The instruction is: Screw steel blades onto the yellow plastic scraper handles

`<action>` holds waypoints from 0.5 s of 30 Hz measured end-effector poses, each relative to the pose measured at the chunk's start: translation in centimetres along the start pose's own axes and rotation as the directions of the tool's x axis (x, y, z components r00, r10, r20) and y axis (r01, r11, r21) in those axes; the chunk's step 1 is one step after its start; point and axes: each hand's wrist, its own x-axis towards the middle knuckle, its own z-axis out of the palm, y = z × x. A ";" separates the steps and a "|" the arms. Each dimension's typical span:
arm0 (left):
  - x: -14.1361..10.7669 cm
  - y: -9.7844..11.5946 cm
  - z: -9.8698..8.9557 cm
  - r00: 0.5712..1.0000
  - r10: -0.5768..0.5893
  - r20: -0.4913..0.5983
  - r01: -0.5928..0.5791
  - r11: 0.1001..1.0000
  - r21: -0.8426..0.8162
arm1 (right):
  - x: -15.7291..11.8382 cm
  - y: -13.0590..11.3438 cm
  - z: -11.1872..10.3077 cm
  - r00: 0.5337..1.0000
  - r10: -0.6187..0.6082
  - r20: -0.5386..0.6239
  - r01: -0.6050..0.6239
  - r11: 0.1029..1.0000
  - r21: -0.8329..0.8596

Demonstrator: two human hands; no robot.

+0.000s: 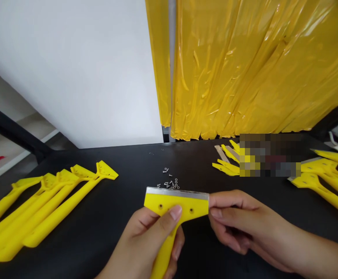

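Observation:
A yellow scraper (169, 213) with a metal blade (177, 192) along its top edge is held over the black table, blade side up. My left hand (154, 236) is wrapped round its neck, the thumb lying on the front between two screw holes. At the right end of the head, my right hand (238, 221) pinches the corner of the scraper and blade with thumb and index finger; its other fingers are curled below. Small screws and nuts (170, 182) lie scattered just beyond the blade.
Several yellow scraper handles (61, 197) lie at the left, and more scrapers (325, 174) at the right. Yellow pieces (227, 166) lie at the back right, beside a blurred patch. Behind the table (134, 159) stand a white panel (99, 77) and yellow plastic sheeting (244, 77).

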 end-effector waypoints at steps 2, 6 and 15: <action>-0.5 0.4 0.3 1.000 0.002 -0.013 -0.002 1.000 0.026 | -0.2 0.0 0.0 1.000 0.019 -0.003 -0.019 1.000 -0.008; -1.1 0.8 0.6 1.000 -0.006 -0.014 0.007 0.997 0.073 | -0.5 -0.4 0.0 1.000 0.019 0.017 -0.017 0.996 -0.091; -1.1 0.7 0.3 1.000 0.004 0.010 -0.005 0.995 0.101 | -1.0 -1.5 0.4 0.994 0.104 0.013 -0.104 0.995 -0.009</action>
